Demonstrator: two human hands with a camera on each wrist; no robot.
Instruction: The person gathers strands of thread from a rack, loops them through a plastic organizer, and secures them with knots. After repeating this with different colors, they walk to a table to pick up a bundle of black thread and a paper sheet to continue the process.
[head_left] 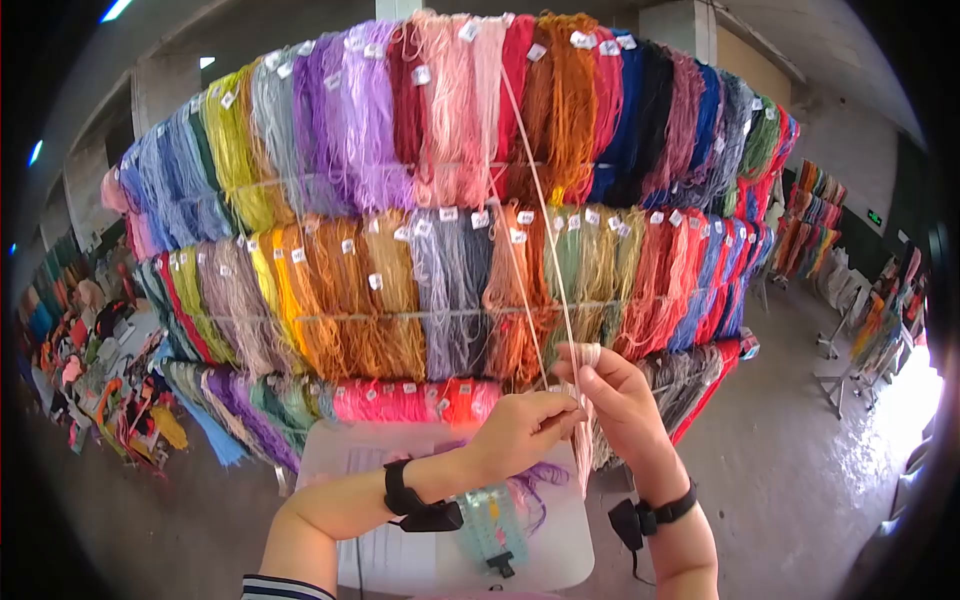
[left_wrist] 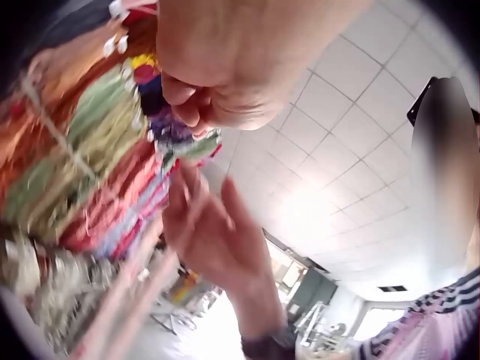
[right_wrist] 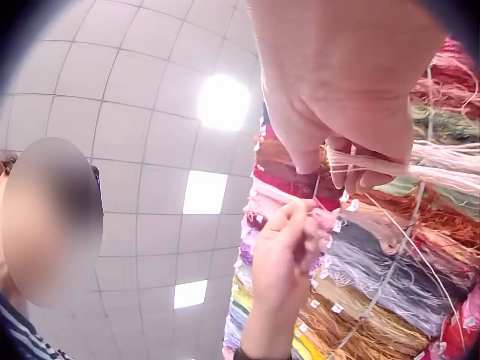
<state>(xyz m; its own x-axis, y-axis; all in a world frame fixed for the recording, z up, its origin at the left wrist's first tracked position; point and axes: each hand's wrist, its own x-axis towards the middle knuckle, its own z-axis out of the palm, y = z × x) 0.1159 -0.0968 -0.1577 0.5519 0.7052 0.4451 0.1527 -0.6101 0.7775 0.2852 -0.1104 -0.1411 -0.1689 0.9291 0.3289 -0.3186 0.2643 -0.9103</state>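
Note:
Pale pink strands run from the upper rack down to both hands in the head view, and a loose bundle hangs below them. The left hand pinches strands between thumb and fingertips. Just right of it, the right hand holds the pale pink thread with curled fingers. In the right wrist view, the pink bundle passes through the fingers of the right hand, with the left hand close by. The left wrist view shows the right hand blurred, beside the left hand.
Rows of coloured yarn skeins with small white tags fill the rack ahead. Below the hands, a pale table bears a clear bag, papers and purple thread. Piled yarns lie at left; more racks stand at right.

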